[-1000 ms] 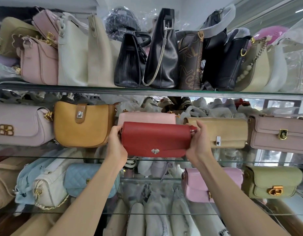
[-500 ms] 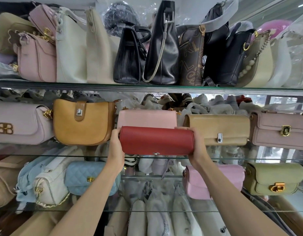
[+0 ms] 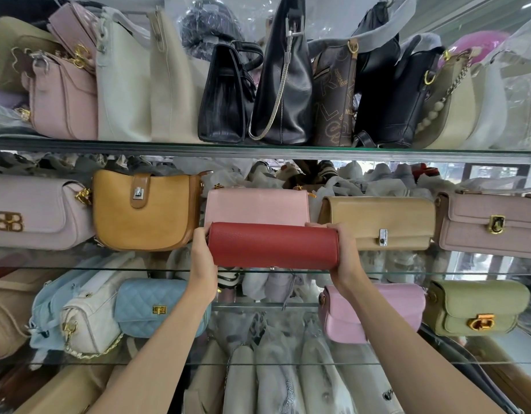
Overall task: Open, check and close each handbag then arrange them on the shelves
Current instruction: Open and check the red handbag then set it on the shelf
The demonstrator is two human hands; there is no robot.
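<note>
while i watch the head view, biggest thing is the glass shelving: top shelf (image 3: 258, 150) packed with upright bags, a white tote (image 3: 124, 85) on the left, a tall black bag (image 3: 283, 85) with a chain strap mid, a brown lettered bag (image 3: 336, 97) just beside it.

middle shelf (image 3: 109, 268) holds a row facing me: lilac bag (image 3: 34, 213) far left, mustard saddle bag (image 3: 145, 210) next to it, pink flap bag (image 3: 256, 204) centre, tan flap bag (image 3: 377, 222) right of that, mauve bag (image 3: 491, 225) far right. behind the row, plastic-wrapped stock, contents unclear.

lower shelf: blue quilted bag (image 3: 156, 306), pink bag (image 3: 371, 312), olive bag (image 3: 479, 309) with a gold clasp.

red handbag (image 3: 273, 245) sits lengthwise at the front edge of the middle shelf, directly in front of the pink flap bag and covering its lower part, between the mustard and tan bags. flap is shut, clasp just visible at its bottom edge. can't tell if its base rests on the glass.

left hand (image 3: 203, 255) is clamped on the red bag's left end, fingers wrapped behind. right hand (image 3: 345, 249) grips the right end, thumb over the top edge. both forearms reach up and forward, bare.
</note>
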